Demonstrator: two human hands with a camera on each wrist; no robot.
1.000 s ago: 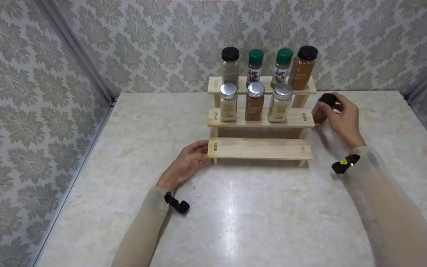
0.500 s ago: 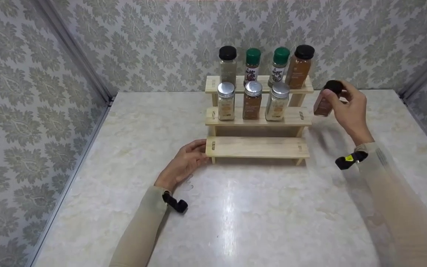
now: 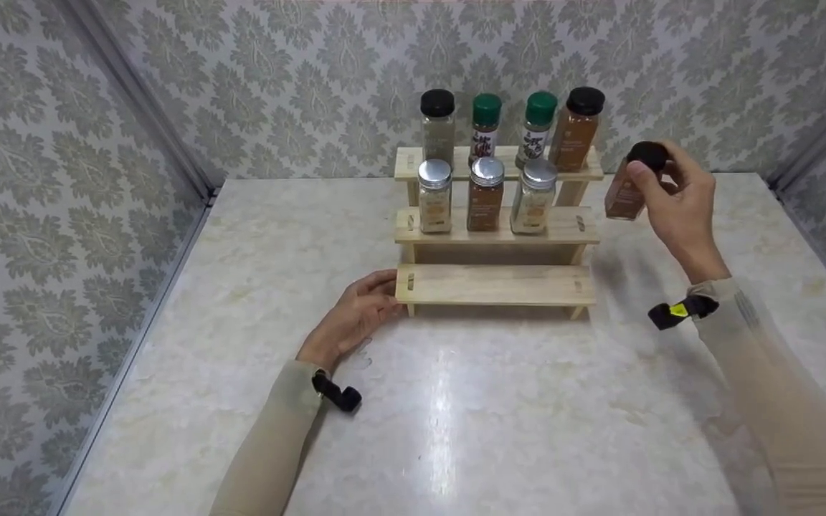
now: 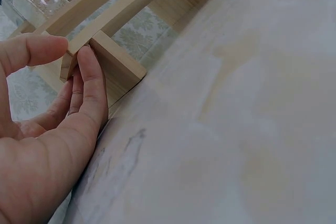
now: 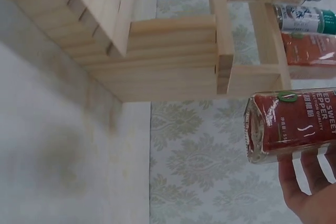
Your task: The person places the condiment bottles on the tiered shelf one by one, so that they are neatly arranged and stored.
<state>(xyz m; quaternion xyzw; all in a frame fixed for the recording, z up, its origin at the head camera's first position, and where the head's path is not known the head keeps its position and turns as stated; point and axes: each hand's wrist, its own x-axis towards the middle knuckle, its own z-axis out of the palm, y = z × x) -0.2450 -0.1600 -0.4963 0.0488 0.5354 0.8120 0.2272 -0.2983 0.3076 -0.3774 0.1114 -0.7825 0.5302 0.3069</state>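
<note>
In the head view my right hand (image 3: 684, 211) grips a spice jar (image 3: 626, 195) by its black cap, thumb in front, a little tilted and raised off the tabletop right of the rack. Its red label (image 5: 299, 120), seen in the right wrist view, reads sweet pepper. A three-step wooden spice rack (image 3: 495, 285) stands at the centre. My left hand (image 3: 355, 315) pinches the left end of its lowest shelf, with the thumb (image 4: 47, 49) at the board's edge and the fingers (image 4: 92, 85) beneath.
Three silver-capped jars (image 3: 485, 204) stand on the middle shelf. On the top shelf are two green-capped jars (image 3: 533, 136) and two black-capped ones (image 3: 576, 136). A patterned wall (image 3: 355, 79) rises behind the pale marbled table (image 3: 528, 416).
My right hand has lifted the spice jar up and slightly right, away from the middle shelf's right end. The left hand stays at the lowest shelf; the rack's jars stand as before.
</note>
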